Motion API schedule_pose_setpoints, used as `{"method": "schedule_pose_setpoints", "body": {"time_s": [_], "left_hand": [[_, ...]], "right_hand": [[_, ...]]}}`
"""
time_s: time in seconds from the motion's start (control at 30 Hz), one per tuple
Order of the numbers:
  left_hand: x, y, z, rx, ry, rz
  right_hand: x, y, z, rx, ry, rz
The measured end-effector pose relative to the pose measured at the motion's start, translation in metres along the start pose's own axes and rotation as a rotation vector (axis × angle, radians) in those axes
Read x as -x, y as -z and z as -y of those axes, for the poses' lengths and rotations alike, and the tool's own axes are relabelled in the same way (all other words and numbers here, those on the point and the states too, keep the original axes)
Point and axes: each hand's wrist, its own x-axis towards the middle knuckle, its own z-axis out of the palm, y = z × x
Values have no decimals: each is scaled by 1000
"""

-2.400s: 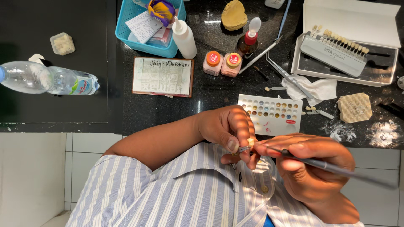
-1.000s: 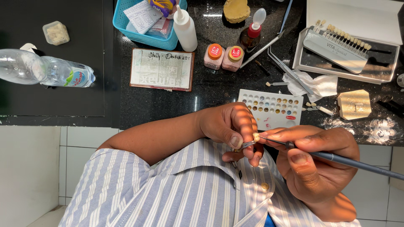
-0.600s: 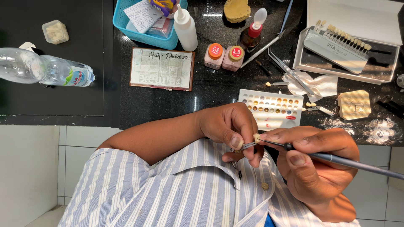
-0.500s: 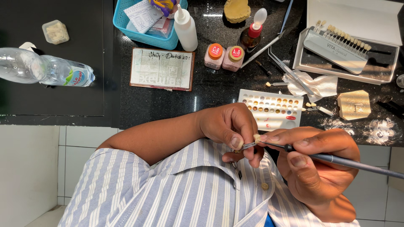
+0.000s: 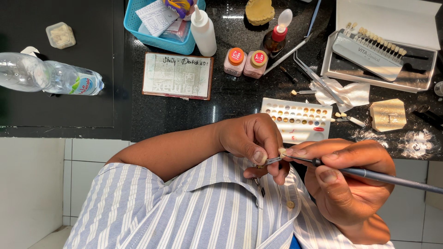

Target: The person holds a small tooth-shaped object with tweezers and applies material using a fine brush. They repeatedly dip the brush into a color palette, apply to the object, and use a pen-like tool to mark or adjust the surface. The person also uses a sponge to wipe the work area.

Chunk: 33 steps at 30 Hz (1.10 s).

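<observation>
At lower centre, the left hand pinches a tiny pale tooth piece in metal tweezers, while the right hand grips a slim grey brush touching it. Beyond, on the black tabletop, lie a white colour palette, two pink orange-capped jars and a blue basket.
</observation>
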Motion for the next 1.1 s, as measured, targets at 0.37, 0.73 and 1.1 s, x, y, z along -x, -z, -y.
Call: {"method": "schedule_pose_setpoints", "body": {"time_s": [0.37,0.73,1.1], "left_hand": [[0,2,7,126,-32,11],[-1,3,7,102,-24,23],[-1,2,7,105,-15,16]], "right_hand": [[-4,1,4,-18,-11,41],[-4,-2,5,33,25,-6],[-3,-1,8,66,9,9]]}}
